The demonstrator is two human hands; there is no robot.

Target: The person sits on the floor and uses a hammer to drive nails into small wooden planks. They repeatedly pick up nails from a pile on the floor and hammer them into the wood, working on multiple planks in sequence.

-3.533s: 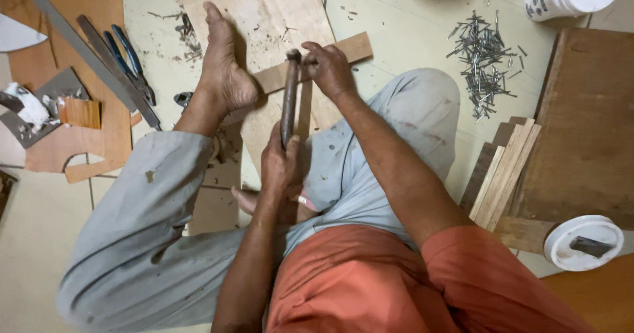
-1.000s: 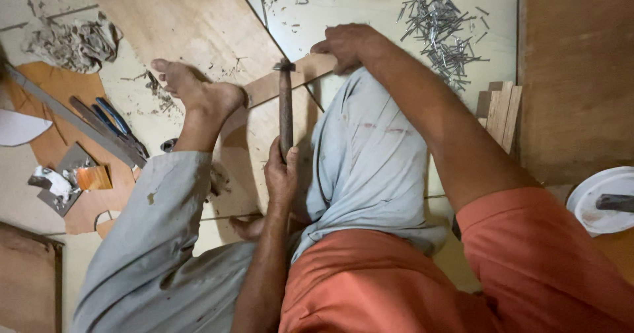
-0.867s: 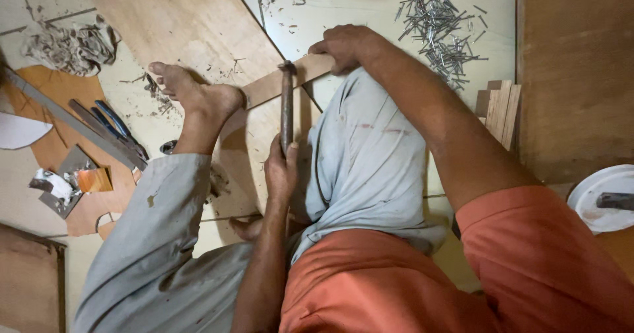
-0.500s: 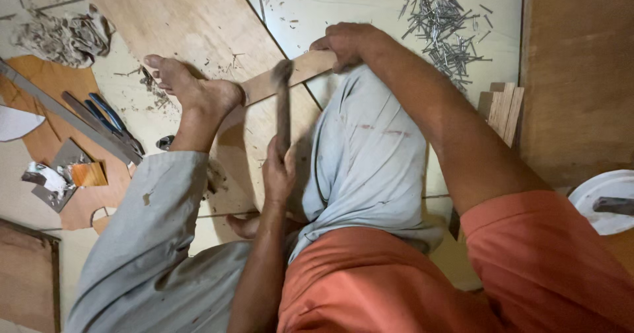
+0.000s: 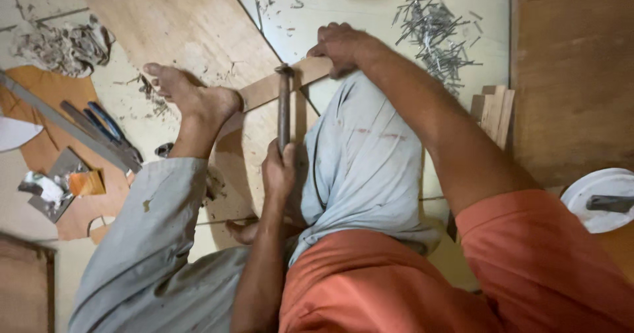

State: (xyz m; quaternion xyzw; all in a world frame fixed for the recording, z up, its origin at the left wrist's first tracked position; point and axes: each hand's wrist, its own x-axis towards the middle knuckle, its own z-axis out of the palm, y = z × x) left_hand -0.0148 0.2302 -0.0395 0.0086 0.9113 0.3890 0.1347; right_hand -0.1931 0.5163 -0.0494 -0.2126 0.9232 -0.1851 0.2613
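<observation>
The left hand [image 5: 279, 171] grips the lower end of a hammer [image 5: 283, 108], fingers wrapped tight around the handle; the hammer head rests on a narrow wooden strip [image 5: 277, 85]. The right hand [image 5: 340, 46] pins the strip's far end, fingers curled over it. The strip lies across a plywood sheet [image 5: 178, 23] on the floor, and a bare foot [image 5: 188, 95] presses on its other end. A pile of nails [image 5: 432, 26] lies just beyond the right hand.

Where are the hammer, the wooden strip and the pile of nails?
hammer [image 5: 284, 108], head view, on its shaft.
wooden strip [image 5: 264, 92], head view, on its bare face beside the foot.
pile of nails [image 5: 429, 26], head view, on the heap's middle.
</observation>
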